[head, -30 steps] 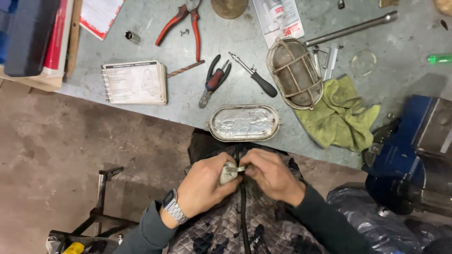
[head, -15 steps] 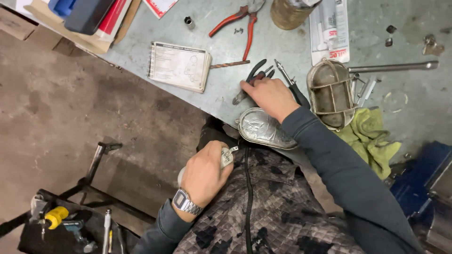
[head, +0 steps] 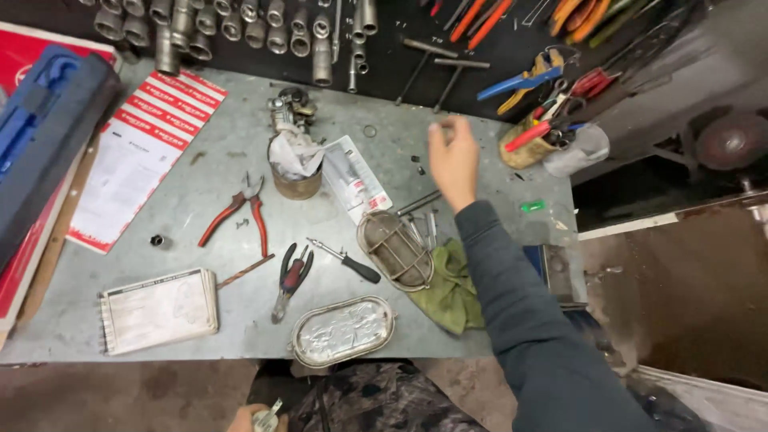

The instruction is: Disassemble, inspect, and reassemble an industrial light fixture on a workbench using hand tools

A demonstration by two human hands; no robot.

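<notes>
Definitely a workshop. Scratched metal bench covered in pliers, a screwdriver and a caged lamp cover, sockets racked along the back, a tub of tools, probably a grinder wheel on the right.

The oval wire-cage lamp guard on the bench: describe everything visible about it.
The cage guard is an oval dome of criss-crossed metal bars on a solid rim, dull grey-brown and worn-looking. It lies on the grey metal bench, its long axis slanting. Its lower right edge overlaps the green rag; thin metal rods lie at its upper right. The black-handled screwdriver points at its left side. Neither hand touches it.
</notes>
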